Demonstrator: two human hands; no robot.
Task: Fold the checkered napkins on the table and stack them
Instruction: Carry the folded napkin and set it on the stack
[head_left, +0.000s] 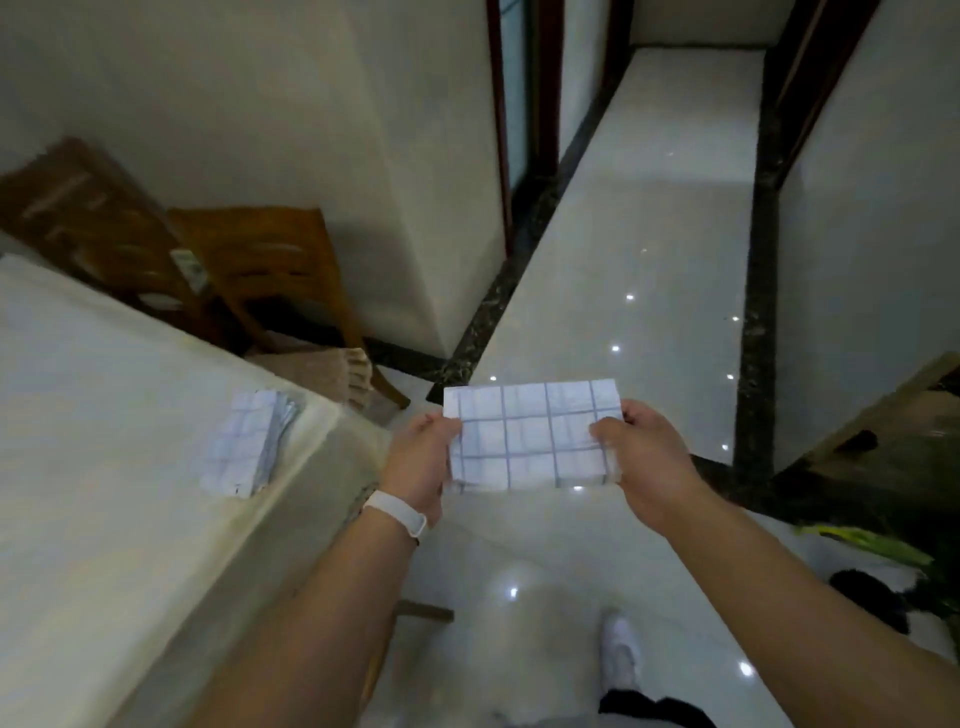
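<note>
Fingers of your left hand (422, 457) and right hand (644, 457) pinch both ends of folded checkered napkin (530, 436), held over floor (649, 234) off table (104, 415) corner, napkin stack (244, 447) on table near edge, chairs (249, 270) behind.

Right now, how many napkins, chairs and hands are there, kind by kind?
Checkered napkin held in the air: 1
Stack of folded napkins on the table: 1, layers too blurred to count
Wooden chairs: 2
Hands: 2, left hand and right hand, each gripping one end of the napkin
Total: 6
</note>
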